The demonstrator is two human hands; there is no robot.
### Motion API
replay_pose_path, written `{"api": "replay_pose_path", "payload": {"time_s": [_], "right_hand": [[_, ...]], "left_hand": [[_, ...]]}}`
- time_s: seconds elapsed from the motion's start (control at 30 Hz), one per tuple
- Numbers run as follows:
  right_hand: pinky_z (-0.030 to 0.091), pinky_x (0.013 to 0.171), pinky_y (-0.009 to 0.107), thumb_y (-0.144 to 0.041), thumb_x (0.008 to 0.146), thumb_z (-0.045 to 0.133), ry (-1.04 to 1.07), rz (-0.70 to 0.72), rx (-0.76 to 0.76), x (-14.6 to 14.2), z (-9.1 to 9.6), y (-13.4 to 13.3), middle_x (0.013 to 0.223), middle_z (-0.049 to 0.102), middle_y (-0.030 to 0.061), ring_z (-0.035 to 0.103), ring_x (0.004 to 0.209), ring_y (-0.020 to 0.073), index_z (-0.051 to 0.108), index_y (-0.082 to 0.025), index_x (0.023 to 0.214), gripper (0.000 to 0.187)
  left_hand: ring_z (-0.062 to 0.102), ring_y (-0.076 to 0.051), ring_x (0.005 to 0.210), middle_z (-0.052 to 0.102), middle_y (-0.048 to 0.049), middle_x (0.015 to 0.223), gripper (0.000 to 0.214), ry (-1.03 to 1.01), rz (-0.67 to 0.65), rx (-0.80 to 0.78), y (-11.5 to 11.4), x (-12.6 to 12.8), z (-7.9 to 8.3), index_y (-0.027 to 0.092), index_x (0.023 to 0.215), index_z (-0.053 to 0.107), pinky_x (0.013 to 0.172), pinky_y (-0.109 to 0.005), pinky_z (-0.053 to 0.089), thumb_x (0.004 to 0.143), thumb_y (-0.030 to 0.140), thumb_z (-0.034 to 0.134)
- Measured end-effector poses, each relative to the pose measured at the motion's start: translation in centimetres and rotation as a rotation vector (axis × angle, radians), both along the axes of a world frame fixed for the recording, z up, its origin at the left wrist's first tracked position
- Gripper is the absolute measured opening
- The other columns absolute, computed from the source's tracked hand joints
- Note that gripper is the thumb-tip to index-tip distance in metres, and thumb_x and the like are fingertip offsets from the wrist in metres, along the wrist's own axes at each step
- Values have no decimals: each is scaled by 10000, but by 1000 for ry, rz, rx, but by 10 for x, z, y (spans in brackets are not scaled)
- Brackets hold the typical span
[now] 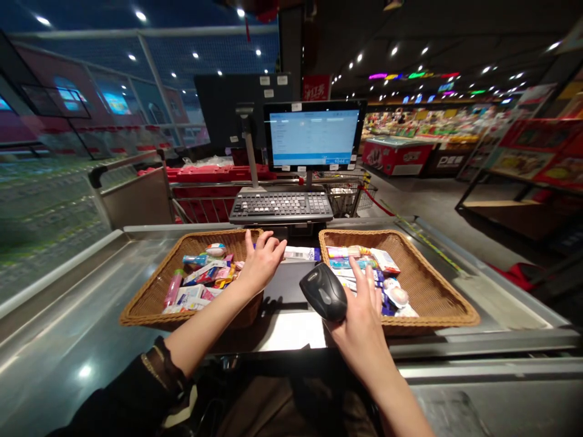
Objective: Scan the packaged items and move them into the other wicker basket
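Note:
My left hand (263, 262) reaches over the inner rim of the left wicker basket (136, 309), its fingers bent around one end of a long narrow white-and-blue box (299, 254). A barcode shows on the box's upper face; part of the box lies behind my fingers. My right hand (359, 309) grips a black barcode scanner (323, 292), with some fingers stretched forward over the right wicker basket (449, 303). Small packets, boxes and a pink bottle (173, 287) fill part of the left basket. Several packaged goods (353, 264) lie in the right one.
A keyboard (282, 207) and a lit monitor (314, 136) stand beyond the baskets. The metal counter (82, 340) has raised edges. Behind it are a shopping cart (348, 197) and a panel-sided trolley (134, 188). A display shelf (523, 158) is at the right.

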State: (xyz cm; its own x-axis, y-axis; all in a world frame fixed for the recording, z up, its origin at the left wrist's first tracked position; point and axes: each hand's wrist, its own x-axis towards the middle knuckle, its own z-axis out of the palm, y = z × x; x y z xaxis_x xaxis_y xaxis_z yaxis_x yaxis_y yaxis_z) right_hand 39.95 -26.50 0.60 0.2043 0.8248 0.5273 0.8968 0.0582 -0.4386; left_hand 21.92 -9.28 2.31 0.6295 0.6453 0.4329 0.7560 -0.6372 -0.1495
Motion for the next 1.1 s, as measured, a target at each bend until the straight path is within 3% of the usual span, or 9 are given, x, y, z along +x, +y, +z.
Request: {"api": "replay_pose_path", "payload": {"time_s": [0.33, 0.5, 0.67, 0.87, 1.1], "right_hand": [[256, 1124, 774, -25, 775, 517, 60, -22, -10, -2, -2, -3, 1652, 264, 133, 150, 1535, 465, 589, -218, 1325, 587], [279, 1142, 734, -121, 829, 554, 92, -54, 55, 11, -7, -8, 1615, 314, 154, 166, 1534, 453, 628, -205, 1253, 439], [248, 1166, 727, -262, 845, 613, 169, -138, 65, 49, -11, -26, 1647, 246, 162, 135, 1542, 450, 598, -195, 1281, 442], [225, 1203, 673, -358, 869, 643, 207, -269, 82, 105, -13, -54, 1659, 212, 165, 129, 1551, 425, 659, -167, 1177, 363], [305, 1197, 586, -363, 863, 667, 291, -419, 144, 139, -20, -85, 1639, 270, 161, 313, 1500, 377, 711, -158, 1101, 317]], "left_hand": [[419, -359, 1356, 660, -161, 1214, 394, 15, 2, -37, 0, 6, 3, 221, 1352, 596, 1150, -786, 109, 982, 180, 466], [430, -361, 1345, 660, -149, 1200, 351, -20, -19, -48, 3, 24, 1, 232, 1319, 617, 1150, -789, 95, 987, 232, 502], [452, -335, 1325, 664, -129, 1164, 319, 5, -126, -35, 0, 67, -3, 237, 1297, 609, 1145, -790, 99, 1004, 251, 485], [455, -331, 1322, 663, -134, 1187, 283, 48, -261, -94, -12, 132, -11, 226, 1258, 606, 1131, -800, 124, 1006, 268, 485], [489, -335, 1301, 714, -105, 1126, 206, 172, -344, -254, -20, 185, -26, 214, 1056, 664, 1134, -798, 77, 980, 234, 473]]}}
